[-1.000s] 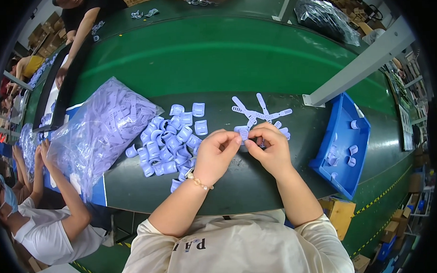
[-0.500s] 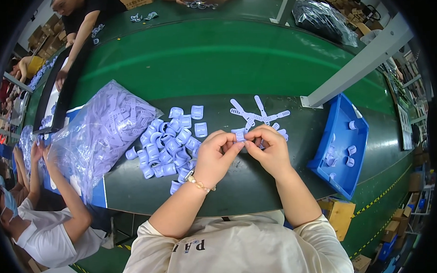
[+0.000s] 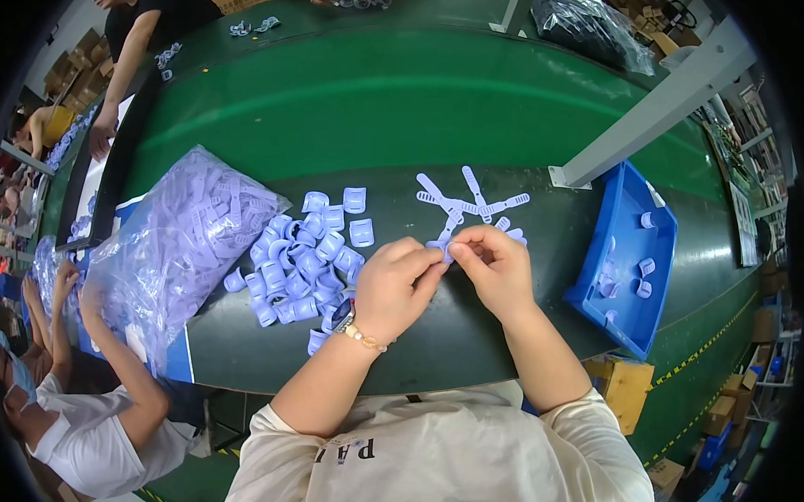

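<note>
Between my two hands, above the dark table's near part, is a small curved lavender plastic buckle (image 3: 441,247). My left hand (image 3: 396,285) pinches its left side, and my right hand (image 3: 498,270) grips its right side with thumb and forefinger. My fingers cover much of the piece, and I cannot tell if a strap runs through it. Just beyond them lie several flat lavender slotted straps (image 3: 474,206), spread out like a fan; a few are partly hidden behind my right hand. To the left of my left hand is a loose heap of matching buckles (image 3: 298,270).
A clear bag (image 3: 208,218) full of slotted straps lies left of the heap. A blue bin (image 3: 582,276) holding several lavender pieces stands at the right, near a grey metal post (image 3: 658,109). Co-workers sit at the left (image 3: 107,421) and across the green belt (image 3: 344,102).
The buckle has tilted and shows less between my fingertips. My right fingers have shifted over it. The whole view has moved slightly.
</note>
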`<action>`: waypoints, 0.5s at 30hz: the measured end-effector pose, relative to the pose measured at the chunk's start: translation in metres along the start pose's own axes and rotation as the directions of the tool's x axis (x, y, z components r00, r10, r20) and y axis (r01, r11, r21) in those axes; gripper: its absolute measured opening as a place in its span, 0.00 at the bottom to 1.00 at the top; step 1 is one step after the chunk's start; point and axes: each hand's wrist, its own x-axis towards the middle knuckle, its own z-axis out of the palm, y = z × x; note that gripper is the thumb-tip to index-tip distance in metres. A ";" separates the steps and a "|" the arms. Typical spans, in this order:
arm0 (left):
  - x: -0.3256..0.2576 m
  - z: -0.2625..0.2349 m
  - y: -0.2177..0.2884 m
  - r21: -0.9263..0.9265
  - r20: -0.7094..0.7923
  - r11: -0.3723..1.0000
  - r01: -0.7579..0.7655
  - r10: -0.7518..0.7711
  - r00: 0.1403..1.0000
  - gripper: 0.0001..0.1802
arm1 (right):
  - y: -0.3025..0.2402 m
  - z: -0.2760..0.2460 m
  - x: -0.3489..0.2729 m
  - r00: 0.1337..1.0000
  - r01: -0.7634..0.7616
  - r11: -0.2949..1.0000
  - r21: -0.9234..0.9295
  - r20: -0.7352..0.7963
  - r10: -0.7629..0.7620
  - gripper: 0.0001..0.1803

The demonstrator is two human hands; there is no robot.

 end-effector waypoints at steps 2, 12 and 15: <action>-0.002 0.003 0.003 -0.018 -0.013 0.999 0.041 -0.042 0.999 0.07 | 0.002 0.000 0.000 1.000 0.000 1.000 0.009 -0.002 0.001 0.03; -0.005 0.008 -0.005 -0.421 -0.013 0.838 0.347 -0.388 0.922 0.08 | 0.004 0.002 -0.004 0.998 -0.056 0.997 0.046 0.015 0.056 0.04; -0.002 0.004 0.002 -0.309 -0.032 0.883 0.354 -0.382 0.924 0.08 | 0.006 0.002 -0.004 0.996 -0.084 0.994 0.070 0.018 0.083 0.04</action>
